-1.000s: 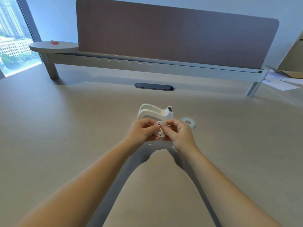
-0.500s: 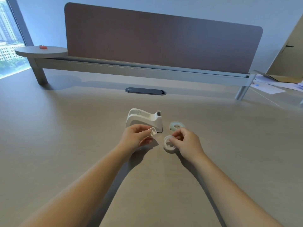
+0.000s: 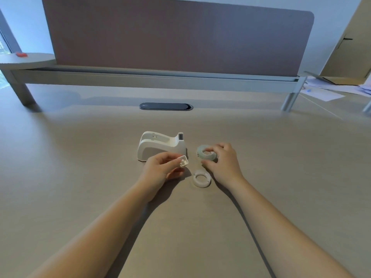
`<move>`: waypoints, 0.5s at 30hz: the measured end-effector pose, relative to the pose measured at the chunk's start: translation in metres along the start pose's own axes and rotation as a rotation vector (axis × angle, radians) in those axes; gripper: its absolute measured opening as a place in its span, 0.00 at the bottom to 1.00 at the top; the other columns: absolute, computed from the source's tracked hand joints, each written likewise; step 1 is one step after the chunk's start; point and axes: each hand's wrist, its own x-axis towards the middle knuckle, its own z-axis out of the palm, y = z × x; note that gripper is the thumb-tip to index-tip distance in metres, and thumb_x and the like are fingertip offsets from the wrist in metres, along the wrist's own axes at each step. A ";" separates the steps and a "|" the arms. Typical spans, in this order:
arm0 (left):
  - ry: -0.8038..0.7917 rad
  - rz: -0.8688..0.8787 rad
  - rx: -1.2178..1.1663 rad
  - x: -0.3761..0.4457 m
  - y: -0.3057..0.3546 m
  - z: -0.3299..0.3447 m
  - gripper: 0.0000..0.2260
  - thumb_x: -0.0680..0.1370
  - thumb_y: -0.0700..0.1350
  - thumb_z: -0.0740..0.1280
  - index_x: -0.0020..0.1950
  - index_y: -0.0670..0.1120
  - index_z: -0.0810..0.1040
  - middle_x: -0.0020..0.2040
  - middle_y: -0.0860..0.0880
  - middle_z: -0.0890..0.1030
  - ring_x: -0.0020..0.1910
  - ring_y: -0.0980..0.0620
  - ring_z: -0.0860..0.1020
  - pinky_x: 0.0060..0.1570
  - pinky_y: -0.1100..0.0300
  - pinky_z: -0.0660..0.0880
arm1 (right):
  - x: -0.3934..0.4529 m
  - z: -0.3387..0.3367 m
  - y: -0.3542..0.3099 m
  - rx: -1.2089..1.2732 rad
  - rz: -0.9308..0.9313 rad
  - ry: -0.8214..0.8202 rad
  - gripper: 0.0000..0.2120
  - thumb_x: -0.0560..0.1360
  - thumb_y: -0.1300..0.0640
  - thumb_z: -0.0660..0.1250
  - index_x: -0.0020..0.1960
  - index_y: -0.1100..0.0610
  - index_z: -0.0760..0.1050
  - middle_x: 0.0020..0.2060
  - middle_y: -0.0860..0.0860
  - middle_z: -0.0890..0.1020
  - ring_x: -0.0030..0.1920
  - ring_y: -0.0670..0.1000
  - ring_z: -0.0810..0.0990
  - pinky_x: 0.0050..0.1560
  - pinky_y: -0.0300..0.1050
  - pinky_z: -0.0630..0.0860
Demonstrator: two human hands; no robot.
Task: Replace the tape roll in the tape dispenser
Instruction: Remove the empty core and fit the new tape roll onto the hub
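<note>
A white tape dispenser (image 3: pixel 160 146) stands on the beige desk (image 3: pixel 80 177) with its roll bay empty and its cutter at the right end. My left hand (image 3: pixel 162 169) holds a small white spindle hub (image 3: pixel 183 161) just in front of the dispenser. A white empty tape core (image 3: pixel 202 178) lies flat on the desk between my hands. My right hand (image 3: pixel 222 161) has its fingers closed around a pale translucent tape roll (image 3: pixel 204 152), tilted at the desk surface to the right of the dispenser.
A dark oval cable grommet (image 3: pixel 166 106) sits behind the dispenser. A brown divider panel (image 3: pixel 176 37) on a grey rail closes the back. Loose papers (image 3: pixel 325 91) and a cardboard box (image 3: pixel 349 55) lie at the far right. A round side shelf with a red object (image 3: pixel 21 55) is at far left.
The hub came out of the empty core. My right hand set the core on the desk and moved back to grip the fresh roll. My left hand kept the hub.
</note>
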 end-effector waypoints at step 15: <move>0.012 0.026 0.052 -0.010 0.006 -0.003 0.05 0.72 0.38 0.64 0.40 0.42 0.79 0.33 0.46 0.78 0.28 0.58 0.78 0.31 0.69 0.77 | -0.025 -0.006 -0.022 0.635 0.089 0.186 0.11 0.76 0.54 0.54 0.38 0.48 0.71 0.41 0.54 0.77 0.44 0.61 0.80 0.43 0.55 0.80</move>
